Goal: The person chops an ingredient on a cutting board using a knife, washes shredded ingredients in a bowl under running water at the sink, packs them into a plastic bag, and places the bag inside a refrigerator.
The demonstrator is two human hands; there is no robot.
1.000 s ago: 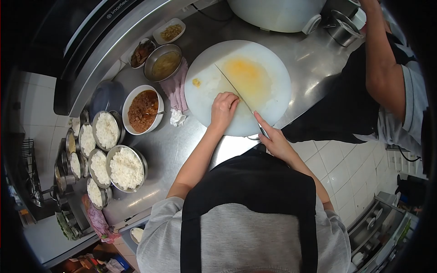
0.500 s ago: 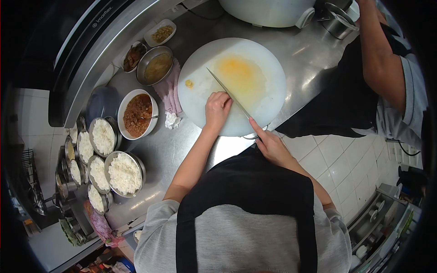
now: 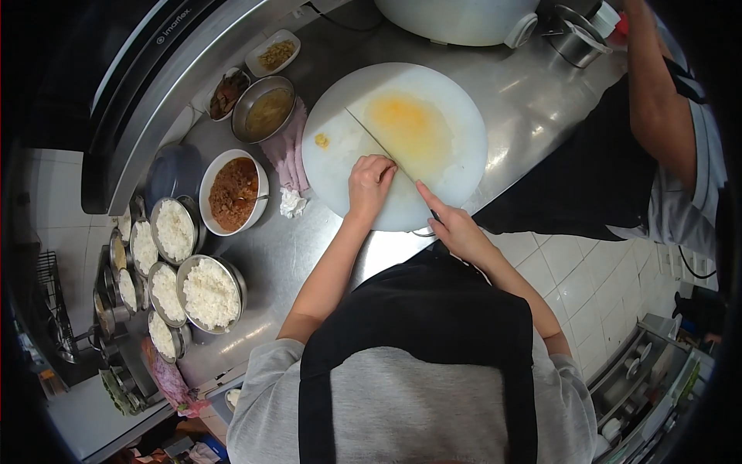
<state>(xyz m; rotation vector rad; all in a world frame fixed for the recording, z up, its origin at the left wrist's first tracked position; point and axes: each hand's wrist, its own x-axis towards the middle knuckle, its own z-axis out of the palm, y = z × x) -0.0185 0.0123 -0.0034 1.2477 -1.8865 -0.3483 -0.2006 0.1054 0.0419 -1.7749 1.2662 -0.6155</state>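
My right hand [image 3: 457,232] is wrapped round the handle of a kitchen knife [image 3: 371,135], index finger stretched along it. The long thin blade lies diagonally over a round white cutting board [image 3: 325,174], seen nearly edge-on. My left hand [image 3: 372,185] is closed, its fingertips curled down against the board right beside the blade. Whatever those fingers hold, if anything, is hidden. A small yellowish piece of food [image 3: 321,140] lies on the board's left side. An orange-yellow wet stain spreads across the upper middle.
Left of the board are a pink cloth [image 3: 289,158], a crumpled tissue [image 3: 292,203], a bowl of minced meat [image 3: 233,193] and several bowls of rice [image 3: 210,294]. A large pale cooker [image 3: 456,19] stands behind. A co-worker's arm [image 3: 661,116] is at the right.
The knife has tilted more upright, its blade now showing as a thin line, and my right hand has shifted slightly. My left hand stays nearly still. The co-worker's arm has moved right.
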